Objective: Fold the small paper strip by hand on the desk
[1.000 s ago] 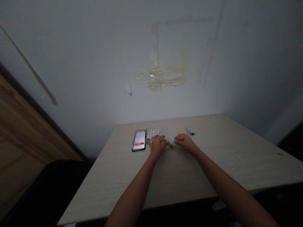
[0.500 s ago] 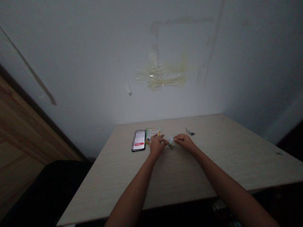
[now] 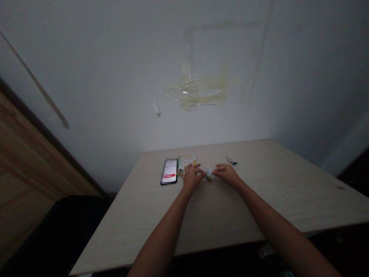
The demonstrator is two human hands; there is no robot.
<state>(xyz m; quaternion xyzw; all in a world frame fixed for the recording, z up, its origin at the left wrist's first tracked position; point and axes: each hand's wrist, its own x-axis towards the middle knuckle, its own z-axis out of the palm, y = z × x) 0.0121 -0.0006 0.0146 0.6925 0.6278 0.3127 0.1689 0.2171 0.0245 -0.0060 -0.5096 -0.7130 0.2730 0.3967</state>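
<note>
Both my hands rest far out on the pale wooden table [image 3: 219, 215]. My left hand [image 3: 192, 176] and my right hand [image 3: 227, 173] pinch a small whitish packet [image 3: 208, 172] between them, fingers closed on its two ends. The packet sits just above the tabletop. A green and white printed sachet [image 3: 186, 161] lies partly under my left fingers. A smartphone [image 3: 169, 171] with a lit screen lies to the left of that hand.
A small torn scrap of wrapper [image 3: 231, 161] lies beyond my right hand. The table stands against a white wall [image 3: 144, 77] with old tape marks. A dark chair [image 3: 57, 231] is at the lower left, next to wooden panelling.
The packet looks narrower between my fingers, and my hands have drawn slightly closer together. Nothing else has moved.
</note>
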